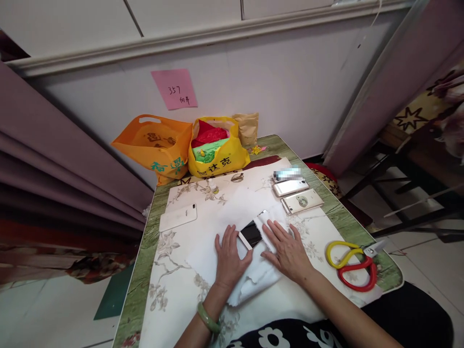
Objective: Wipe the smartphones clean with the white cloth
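A dark-screened phone (251, 233) lies on a white cloth (253, 275) in the middle of the small table (145, 270). My left hand (229, 256) rests flat on the cloth with its thumb against the phone's near edge, fingers spread. My right hand (286, 249) presses a fold of the cloth over the phone's right part, fingers stretched out. A green bangle (208, 317) sits on my left wrist.
A white phone (179, 216) lies at the left, two gold phones (302, 200) and a blurred item at the right. Yellow and red scissors (351, 266) sit near the right edge. Orange (155, 147) and yellow bags (215, 150) stand at the back by the wall.
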Demonstrator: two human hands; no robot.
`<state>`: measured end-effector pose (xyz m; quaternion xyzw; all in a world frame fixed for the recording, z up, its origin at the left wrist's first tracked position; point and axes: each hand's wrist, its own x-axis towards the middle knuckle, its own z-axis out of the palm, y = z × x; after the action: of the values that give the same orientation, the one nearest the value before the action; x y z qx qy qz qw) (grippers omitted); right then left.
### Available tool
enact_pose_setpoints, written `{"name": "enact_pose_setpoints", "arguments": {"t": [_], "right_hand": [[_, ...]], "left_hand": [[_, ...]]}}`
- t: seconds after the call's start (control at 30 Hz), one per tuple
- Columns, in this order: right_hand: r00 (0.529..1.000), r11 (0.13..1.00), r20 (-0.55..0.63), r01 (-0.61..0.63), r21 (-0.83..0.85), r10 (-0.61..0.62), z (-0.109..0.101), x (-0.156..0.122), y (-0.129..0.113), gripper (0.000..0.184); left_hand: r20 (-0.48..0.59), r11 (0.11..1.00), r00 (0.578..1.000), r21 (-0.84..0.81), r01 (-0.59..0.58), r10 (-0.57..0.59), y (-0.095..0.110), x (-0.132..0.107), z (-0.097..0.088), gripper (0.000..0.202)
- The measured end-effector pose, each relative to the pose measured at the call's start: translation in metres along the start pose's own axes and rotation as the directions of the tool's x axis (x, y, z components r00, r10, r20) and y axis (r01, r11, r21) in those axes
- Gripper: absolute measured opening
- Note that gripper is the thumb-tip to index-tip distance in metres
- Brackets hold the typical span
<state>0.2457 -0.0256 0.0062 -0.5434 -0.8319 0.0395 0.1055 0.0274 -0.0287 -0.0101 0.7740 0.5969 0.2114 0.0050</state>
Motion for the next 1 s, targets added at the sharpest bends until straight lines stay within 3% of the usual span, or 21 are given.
{"name": "enact_pose_setpoints", "arguments": {"t": [0.1, 0.33, 0.63, 0.73, 0.9, 1.0], "right_hand": [[1.000, 1.000, 0.016, -0.019, 0.004, 0.019, 0.000, 0.003, -0.001, 0.065], [0.995, 0.996, 0.023, -0.094, 0.006, 0.094, 0.005, 0.051, -0.001, 0.065], [0.996, 0.996, -0.036, -0.080, -0.039, 0.078, 0.000, -0.001, 0.002, 0.063], [0.996, 0.996, -0.038, -0.080, -0.042, 0.078, -0.005, 0.005, 0.002, 0.061], [0.995, 0.995, -0.045, -0.088, -0.046, 0.086, -0.003, 0.040, 0.003, 0.062], [0.997, 0.997, -0.049, -0.065, -0.037, 0.064, -0.001, 0.038, 0.004, 0.064]], "left_hand": [[-0.013, 1.000, 1.000, -0.006, 0.002, -0.002, 0.000, 0.000, 0.001, 0.057], [-0.011, 1.000, 1.000, 0.005, -0.003, 0.003, -0.001, -0.001, 0.002, 0.058], [0.006, 1.000, 1.000, -0.001, 0.005, -0.005, 0.002, 0.000, -0.001, 0.058], [0.008, 1.000, 1.000, -0.006, 0.010, -0.010, 0.002, 0.000, -0.001, 0.058], [0.013, 1.000, 1.000, 0.001, 0.013, -0.013, 0.002, 0.001, -0.002, 0.058], [0.010, 1.000, 1.000, 0.003, 0.014, -0.014, 0.003, 0.001, -0.003, 0.057]]}}
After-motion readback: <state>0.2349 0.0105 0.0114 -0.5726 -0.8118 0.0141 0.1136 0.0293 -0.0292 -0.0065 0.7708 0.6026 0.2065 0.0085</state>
